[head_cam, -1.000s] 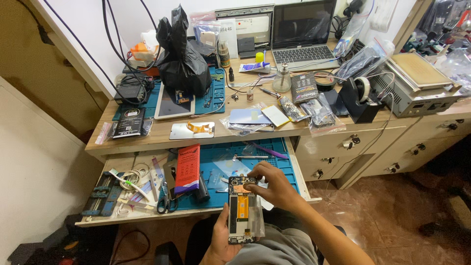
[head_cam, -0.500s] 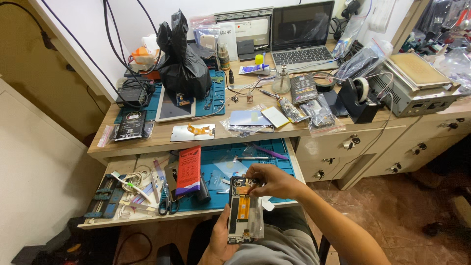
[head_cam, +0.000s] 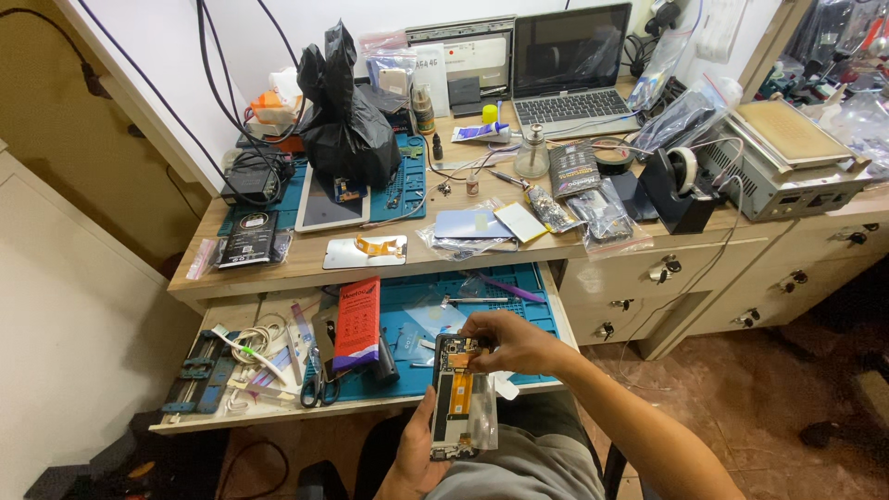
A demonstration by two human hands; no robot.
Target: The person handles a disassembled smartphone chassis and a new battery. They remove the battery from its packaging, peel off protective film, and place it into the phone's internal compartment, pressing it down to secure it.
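- An opened smartphone (head_cam: 460,400), its back cover off so that an orange flex cable and the inner frame show, is held upright over the person's lap, just near of the pulled-out drawer's front edge.
- The left hand (head_cam: 417,454) is closed around the phone's lower left edge, cradling it from below with the thumb along the side.
- The right hand (head_cam: 509,341) curls over the phone's top end, fingertips pinched on a small part there; what they pinch is too small to tell.
- A thin clear film (head_cam: 483,421) hangs along the phone's right side.
- Just beyond the hands lies a blue work mat (head_cam: 500,287) in the open drawer, with tweezers (head_cam: 474,300) and a purple pry tool (head_cam: 512,291) on its far part.
- Left of the phone, a red flat package (head_cam: 357,321) lies tilted on the mat's left edge.
- Farther left in the drawer are scissors (head_cam: 318,387) and coiled white cable (head_cam: 248,345).
- On the wooden desk (head_cam: 306,262) above, a black plastic bag (head_cam: 344,111) stands on a second blue mat at the far left.
- A laptop (head_cam: 571,69) sits open at the far edge, right of centre.
- A tape dispenser (head_cam: 679,185) and a grey heating plate unit (head_cam: 795,157) stand at the right.
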